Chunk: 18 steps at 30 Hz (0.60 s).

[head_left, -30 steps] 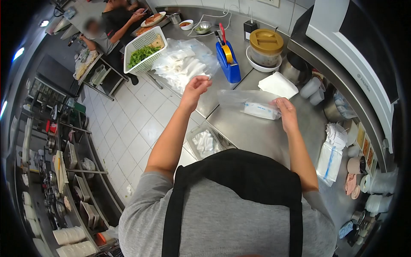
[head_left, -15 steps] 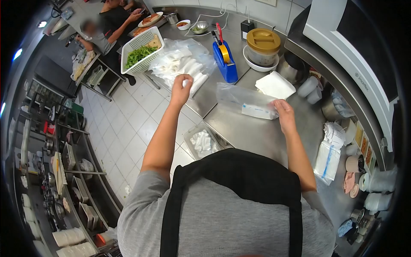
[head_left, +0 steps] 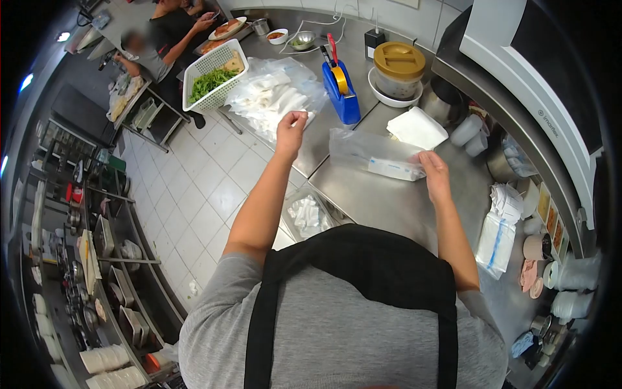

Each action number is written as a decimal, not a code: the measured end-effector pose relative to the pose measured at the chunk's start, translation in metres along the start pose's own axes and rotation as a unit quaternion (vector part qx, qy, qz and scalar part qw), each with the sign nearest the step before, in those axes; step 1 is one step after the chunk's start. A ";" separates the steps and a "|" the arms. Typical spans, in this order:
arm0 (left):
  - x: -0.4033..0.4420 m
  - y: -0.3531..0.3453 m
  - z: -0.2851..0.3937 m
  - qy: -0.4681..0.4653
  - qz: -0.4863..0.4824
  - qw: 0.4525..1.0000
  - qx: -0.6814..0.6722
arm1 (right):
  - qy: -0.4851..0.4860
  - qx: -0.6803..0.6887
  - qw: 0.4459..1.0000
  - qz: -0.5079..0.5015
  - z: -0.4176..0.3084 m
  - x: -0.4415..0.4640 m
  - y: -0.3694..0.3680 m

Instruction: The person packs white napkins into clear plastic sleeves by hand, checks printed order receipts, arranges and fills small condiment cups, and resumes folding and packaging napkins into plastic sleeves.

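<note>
My right hand (head_left: 435, 170) pinches the right end of a clear plastic bag (head_left: 353, 148), and a white wrapped packet (head_left: 392, 168) with blue print lies inside it. My left hand (head_left: 291, 129) is closed, fingertips together, at the near edge of a pile of white wrapped rolls (head_left: 275, 97) on clear plastic. Whatever its fingers hold, if anything, is too small to name. Beyond the bag stands a blue tape dispenser (head_left: 345, 97) with yellow tape. A stack of white napkins (head_left: 418, 128) lies just behind my right hand.
A white basket (head_left: 194, 71) of greens sits at the back left. A gold-lidded tub (head_left: 398, 68) stands in a bowl behind the napkins. Below the counter edge is a container (head_left: 308, 214) of white packets. White packages (head_left: 497, 243) lie at right. Two people are at the far left.
My left hand moved left to the pile, then back a little to the right, its fingers now closed together. My right hand and the bag have barely shifted.
</note>
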<state>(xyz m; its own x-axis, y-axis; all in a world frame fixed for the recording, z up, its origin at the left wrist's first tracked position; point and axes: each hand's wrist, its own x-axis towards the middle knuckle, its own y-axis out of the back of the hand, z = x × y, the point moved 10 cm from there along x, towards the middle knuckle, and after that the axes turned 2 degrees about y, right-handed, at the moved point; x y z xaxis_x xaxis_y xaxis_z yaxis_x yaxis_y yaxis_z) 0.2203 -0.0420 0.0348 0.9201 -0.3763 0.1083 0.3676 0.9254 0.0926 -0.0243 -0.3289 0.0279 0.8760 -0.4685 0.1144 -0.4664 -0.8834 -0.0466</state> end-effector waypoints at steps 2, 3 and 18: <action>-0.003 0.004 0.003 -0.003 -0.013 0.999 -0.053 | 0.004 -0.008 1.000 0.000 -0.001 0.001 0.002; -0.012 -0.007 0.012 0.019 -0.051 0.998 -0.021 | 0.009 -0.008 1.000 -0.004 0.000 0.002 0.002; -0.030 -0.059 -0.014 0.050 -0.214 0.975 -0.031 | -0.001 -0.012 1.000 -0.010 0.007 0.001 0.001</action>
<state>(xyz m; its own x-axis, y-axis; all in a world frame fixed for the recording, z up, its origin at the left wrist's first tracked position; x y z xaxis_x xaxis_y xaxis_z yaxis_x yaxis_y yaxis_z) 0.1726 -0.0842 0.0125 0.6888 -0.7245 -0.0247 0.7247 0.6874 0.0472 -0.0233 -0.3305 0.0207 0.8858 -0.4502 0.1125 -0.4510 -0.8923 -0.0195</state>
